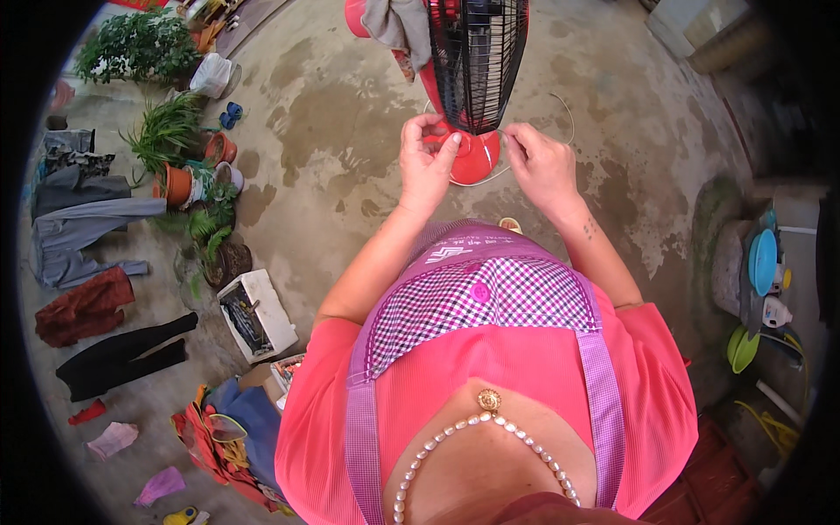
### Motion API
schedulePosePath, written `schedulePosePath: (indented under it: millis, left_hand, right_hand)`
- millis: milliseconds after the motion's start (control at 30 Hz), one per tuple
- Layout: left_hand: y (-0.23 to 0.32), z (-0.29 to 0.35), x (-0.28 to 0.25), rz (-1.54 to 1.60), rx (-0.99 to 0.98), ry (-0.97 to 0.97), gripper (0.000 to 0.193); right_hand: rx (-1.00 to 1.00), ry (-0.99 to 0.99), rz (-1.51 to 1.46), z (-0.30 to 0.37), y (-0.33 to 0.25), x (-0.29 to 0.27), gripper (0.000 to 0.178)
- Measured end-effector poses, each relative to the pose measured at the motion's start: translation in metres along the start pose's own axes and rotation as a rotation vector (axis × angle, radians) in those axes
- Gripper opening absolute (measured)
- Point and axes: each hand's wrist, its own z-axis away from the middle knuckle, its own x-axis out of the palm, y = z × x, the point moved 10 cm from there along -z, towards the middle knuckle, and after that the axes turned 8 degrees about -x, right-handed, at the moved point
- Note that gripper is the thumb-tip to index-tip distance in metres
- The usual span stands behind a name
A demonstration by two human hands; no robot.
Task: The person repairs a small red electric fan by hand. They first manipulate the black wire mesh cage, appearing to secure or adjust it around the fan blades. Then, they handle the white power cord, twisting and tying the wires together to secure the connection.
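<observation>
A red electric fan (475,162) with a black wire grille (481,74) stands on the floor in front of me, seen nearly edge-on. My left hand (426,166) is at the lower left of the grille, its thumb and fingertips bent together by the red base. Whatever lies between them is too small to make out. My right hand (542,166) is just right of the base, thumb and forefinger pinched near the grille's bottom rim. A thin pale line shows across the base between the hands. A grey cloth (398,35) hangs over the fan's back.
A pale cord (569,118) curves over the damp concrete floor. Potted plants (166,131) and spread clothes (87,219) lie left, with a white foam box (271,315) nearer me. Blue (762,262) and green basins (743,350) stand at the right.
</observation>
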Motion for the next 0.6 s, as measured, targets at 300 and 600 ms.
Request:
schedulePosePath:
  millis: [300,600]
  left_hand:
    - [0.003,0.007,0.004,0.045,-0.043,-0.016,0.037]
    - [0.006,0.007,0.01,0.109,-0.075,-0.03,0.038]
  right_hand:
    - [-0.087,0.018,-0.006,-0.005,-0.011,0.005,0.01]
    - [-0.032,0.17,-0.202,-0.001,0.003,0.011,0.011]
